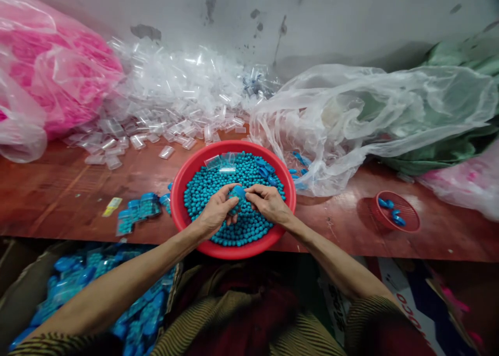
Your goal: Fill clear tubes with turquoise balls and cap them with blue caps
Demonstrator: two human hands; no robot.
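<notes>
Over the red basin (176,210) full of round blue beads (237,236), my left hand (218,208) is closed around a small clear container with a blue cap (237,192). The fingers of my right hand (268,202) pinch at the cap's right edge; their tips partly hide the contact. Lying on the beads at the back of the basin are a few empty clear containers (228,167). Several loose blue caps (265,169) rest on the beads at the back right.
Behind the basin lies a heap of clear containers (167,86). Filled blue packs (142,208) sit left, above a box of more packs (144,314). A pink-filled bag (50,60), a crumpled plastic bag (351,111) and a small red basket (413,218) with blue caps stand around.
</notes>
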